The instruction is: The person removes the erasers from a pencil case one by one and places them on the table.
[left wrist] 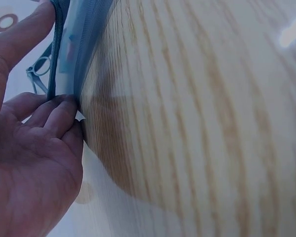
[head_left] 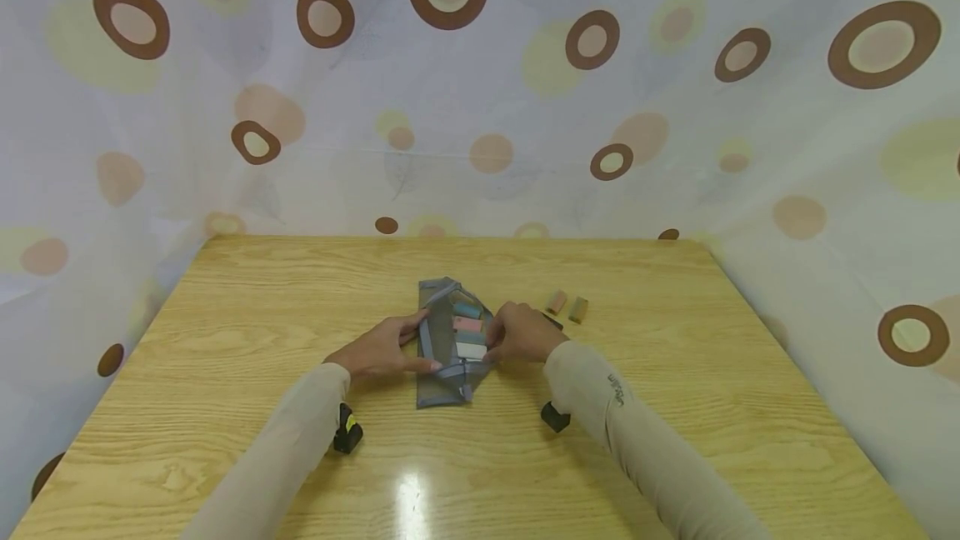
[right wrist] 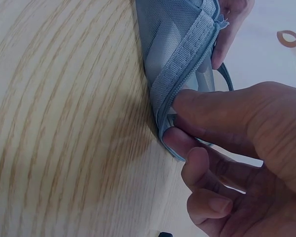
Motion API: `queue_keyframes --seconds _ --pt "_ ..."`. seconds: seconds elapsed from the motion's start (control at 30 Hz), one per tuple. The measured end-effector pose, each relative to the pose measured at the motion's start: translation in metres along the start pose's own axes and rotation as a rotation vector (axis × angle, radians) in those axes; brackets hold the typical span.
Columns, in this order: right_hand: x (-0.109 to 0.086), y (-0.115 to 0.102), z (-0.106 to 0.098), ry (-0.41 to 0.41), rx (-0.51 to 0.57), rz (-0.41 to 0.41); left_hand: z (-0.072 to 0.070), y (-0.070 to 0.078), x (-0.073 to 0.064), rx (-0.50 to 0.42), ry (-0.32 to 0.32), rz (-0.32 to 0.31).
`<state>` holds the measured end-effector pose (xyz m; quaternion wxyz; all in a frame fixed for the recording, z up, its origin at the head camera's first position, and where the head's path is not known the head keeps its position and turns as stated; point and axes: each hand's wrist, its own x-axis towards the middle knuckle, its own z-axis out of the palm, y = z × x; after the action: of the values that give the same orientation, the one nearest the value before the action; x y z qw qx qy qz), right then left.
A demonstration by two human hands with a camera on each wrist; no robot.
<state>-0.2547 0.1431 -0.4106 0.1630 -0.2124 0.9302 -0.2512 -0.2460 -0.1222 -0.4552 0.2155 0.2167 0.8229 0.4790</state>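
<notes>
A grey-blue mesh zip pouch lies on the table with its zipper undone. Inside the opening several small rectangular blocks form a column, among them a teal block, a pink block and a white block. My left hand holds the pouch's left side, thumb and fingers spread along the zipper edge. At the right side of the opening is my right hand; its thumb and forefinger reach inside the zipper rim. Whatever lies between those fingertips is hidden.
To the right of the pouch lie two small brownish blocks and a dark piece partly behind the right hand. The wood-grain table meets a patterned sheet at its back and sides.
</notes>
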Motion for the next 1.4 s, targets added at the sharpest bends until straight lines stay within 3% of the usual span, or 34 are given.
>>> queue_keyframes --seconds 0.67,1.4 --pt "0.0035 0.0014 0.0014 0.035 -0.017 0.075 -0.0002 0.0030 0.0000 0.009 -0.006 -0.003" --pt "0.0044 0.0027 -0.0007 -0.028 -0.038 -0.004 -0.0009 0.0022 -0.0009 -0.002 -0.009 -0.005"
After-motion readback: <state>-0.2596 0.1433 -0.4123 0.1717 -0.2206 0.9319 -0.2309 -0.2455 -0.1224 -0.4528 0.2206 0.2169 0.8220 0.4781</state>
